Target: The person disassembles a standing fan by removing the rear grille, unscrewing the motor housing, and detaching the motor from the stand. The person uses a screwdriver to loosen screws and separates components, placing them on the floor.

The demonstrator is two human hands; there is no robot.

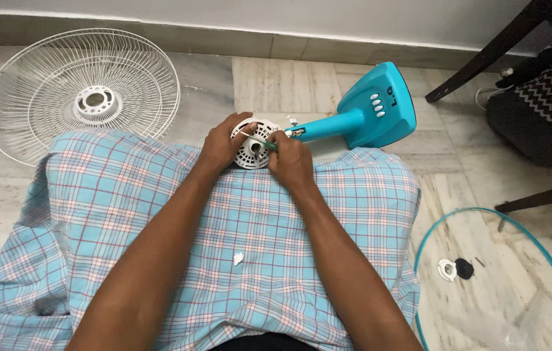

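So the right hand (291, 158) is pinched tight around a small green-handled screwdriver (264, 145), tip poking into the middle of the round white vented plastic motor housing (252, 144). The left hand (223, 144) is wrapped over the housing's left edge, fingers curled on it, holding it at the knees on the blue checked cloth (237, 214). The teal fan stand (367, 114) sticks out right behind. White wire fan guard (81, 94) lies on the marble floor (276, 81) far left, teal ring (497, 273) off to the right.
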